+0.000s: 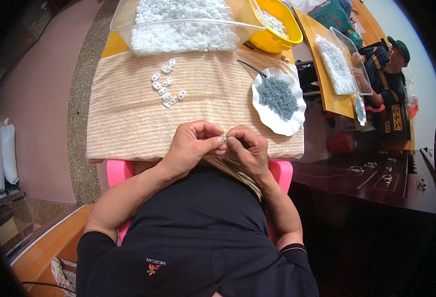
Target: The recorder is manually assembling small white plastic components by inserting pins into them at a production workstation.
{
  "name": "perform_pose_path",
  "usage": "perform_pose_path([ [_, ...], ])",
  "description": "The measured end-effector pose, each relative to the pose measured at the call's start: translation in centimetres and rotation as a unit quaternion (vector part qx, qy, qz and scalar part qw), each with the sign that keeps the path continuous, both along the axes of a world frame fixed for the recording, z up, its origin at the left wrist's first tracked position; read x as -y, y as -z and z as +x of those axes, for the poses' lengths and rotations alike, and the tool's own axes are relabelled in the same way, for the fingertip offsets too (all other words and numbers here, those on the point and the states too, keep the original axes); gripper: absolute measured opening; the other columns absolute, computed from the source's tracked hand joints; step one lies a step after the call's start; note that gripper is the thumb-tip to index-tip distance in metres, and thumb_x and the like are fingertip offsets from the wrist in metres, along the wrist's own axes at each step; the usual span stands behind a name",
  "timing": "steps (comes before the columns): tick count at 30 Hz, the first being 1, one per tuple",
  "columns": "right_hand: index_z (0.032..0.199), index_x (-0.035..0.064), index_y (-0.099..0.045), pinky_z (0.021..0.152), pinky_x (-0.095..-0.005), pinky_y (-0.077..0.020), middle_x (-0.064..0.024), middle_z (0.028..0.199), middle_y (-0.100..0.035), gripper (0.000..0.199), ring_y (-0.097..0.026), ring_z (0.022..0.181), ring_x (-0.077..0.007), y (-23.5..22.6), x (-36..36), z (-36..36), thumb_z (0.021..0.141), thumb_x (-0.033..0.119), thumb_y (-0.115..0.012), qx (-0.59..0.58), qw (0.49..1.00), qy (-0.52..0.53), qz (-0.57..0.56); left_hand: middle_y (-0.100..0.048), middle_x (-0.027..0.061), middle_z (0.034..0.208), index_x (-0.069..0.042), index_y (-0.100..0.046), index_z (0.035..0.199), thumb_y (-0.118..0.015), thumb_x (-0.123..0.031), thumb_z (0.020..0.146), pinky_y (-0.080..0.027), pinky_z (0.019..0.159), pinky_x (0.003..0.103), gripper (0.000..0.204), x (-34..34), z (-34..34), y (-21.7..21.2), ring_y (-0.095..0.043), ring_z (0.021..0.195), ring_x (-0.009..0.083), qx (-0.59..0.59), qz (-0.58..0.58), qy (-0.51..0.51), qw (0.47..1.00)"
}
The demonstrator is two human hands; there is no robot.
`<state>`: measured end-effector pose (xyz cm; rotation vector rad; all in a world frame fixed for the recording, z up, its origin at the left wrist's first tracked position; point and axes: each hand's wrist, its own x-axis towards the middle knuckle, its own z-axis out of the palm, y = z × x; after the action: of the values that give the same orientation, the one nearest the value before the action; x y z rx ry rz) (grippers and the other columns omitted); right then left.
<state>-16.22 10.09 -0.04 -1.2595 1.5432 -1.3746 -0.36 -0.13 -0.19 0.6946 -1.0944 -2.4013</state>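
Note:
My left hand (192, 146) and my right hand (249, 151) meet at the table's near edge. Between their pinched fingertips is a small white plastic piece (224, 138), mostly hidden by the fingers. Beyond my left hand, several white oval plastic pieces with two holes (157, 85) lie loose on the striped towel (124, 114). To the right of my right hand stands a white wavy-rimmed plate (294, 123). It holds a heap of tiny grey-blue parts (278, 98), too small to make out. A thin dark stick (251, 68) rests against the plate's far rim.
At the far edge a clear plastic bin (247, 30) is full of white pieces, with a yellow basin (272, 44) beside it. On the right, another person (383, 69) sits at a second table (344, 105) with a tray of white pieces. Pink chair arms (282, 173) flank me.

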Motion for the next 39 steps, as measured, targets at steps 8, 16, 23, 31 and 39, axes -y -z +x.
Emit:
perform_pose_path([
  [8,0.095,-0.0038,-0.066,0.073,-0.0218,-0.0492,-0.006,0.09,-0.067,0.008,-0.061,0.083,-0.0094,0.2,0.3,-0.5,0.091,0.003,-0.063,0.057,0.998,-0.002,0.018,-0.067,0.0094,0.09,0.005,-0.062,0.102,-0.063,-0.002,0.09,-0.058,0.075,0.027,0.013,-0.1,-0.3,-0.3,-0.066,0.079,0.0136,-0.013,0.0,-0.009,1.0],
  [16,0.098,-0.0033,-0.065,0.072,-0.0211,-0.0508,-0.0057,0.091,-0.068,0.014,-0.062,0.079,-0.0083,0.2,0.2,-0.9,0.092,0.01,-0.066,0.15,0.988,-0.003,0.045,-0.068,0.0102,0.093,0.004,-0.062,0.105,-0.063,-0.002,0.091,-0.058,0.077,0.027,0.016,0.2,0.0,-0.6,-0.067,0.082,0.0143,-0.016,0.065,-0.003,0.998],
  [23,0.097,-0.0041,-0.065,0.071,-0.021,-0.0512,-0.0057,0.089,-0.068,0.015,-0.062,0.077,-0.0091,-0.2,0.2,-0.9,0.092,0.011,-0.065,0.208,0.976,0.002,0.058,-0.069,0.0108,0.096,0.003,-0.062,0.107,-0.063,-0.003,0.09,-0.058,0.078,0.026,0.018,0.4,0.0,-0.8,-0.068,0.085,0.0152,-0.027,0.095,0.018,0.995],
  [31,0.099,-0.0057,-0.064,0.074,-0.0246,-0.0531,-0.0071,0.093,-0.064,0.012,-0.063,0.082,-0.0114,-1.7,0.4,-1.0,0.092,0.005,-0.063,0.184,0.981,-0.014,0.064,-0.069,0.011,0.096,0.003,-0.062,0.107,-0.064,-0.002,0.09,-0.059,0.078,0.028,0.018,0.5,0.2,-0.8,-0.069,0.086,0.0164,-0.019,0.076,0.02,0.997],
  [39,0.088,-0.006,-0.062,0.071,-0.0271,-0.048,-0.0128,0.089,-0.06,0.014,-0.058,0.075,-0.0171,-14.6,0.3,-3.8,0.086,0.002,-0.051,-0.249,0.954,0.0,-0.167,-0.067,0.0093,0.093,0.001,-0.062,0.103,-0.064,-0.002,0.089,-0.059,0.078,0.029,0.015,0.7,0.6,-0.4,-0.068,0.086,0.016,-0.023,0.09,-0.033,0.995],
])
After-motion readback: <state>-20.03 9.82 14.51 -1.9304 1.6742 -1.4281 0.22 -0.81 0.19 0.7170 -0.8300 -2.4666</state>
